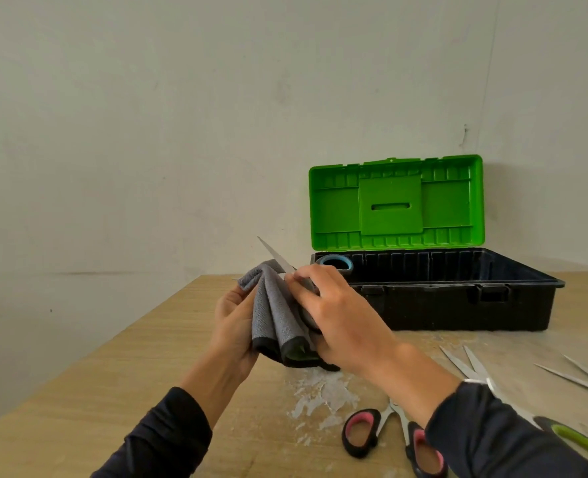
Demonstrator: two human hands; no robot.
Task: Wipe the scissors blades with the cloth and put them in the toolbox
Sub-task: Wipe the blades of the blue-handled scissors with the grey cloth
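Left hand (232, 326) cups the grey cloth (278, 322) while right hand (337, 312) fingers pinch the scissors (274, 254), bare silver blade angling up far-left.

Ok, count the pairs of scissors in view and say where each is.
4, perhaps more hidden. Held scissors are wrapped in the cloth; pink-handled scissors lie on the table beneath the right forearm; green-handled scissors bottom right; another pair's blades at right edge.

Toolbox (458, 298) at table's (113, 374) rear right, lid open; roll (335, 263) inside left end; cloth (278, 315) held before it; spare scissors (389, 432) front right.
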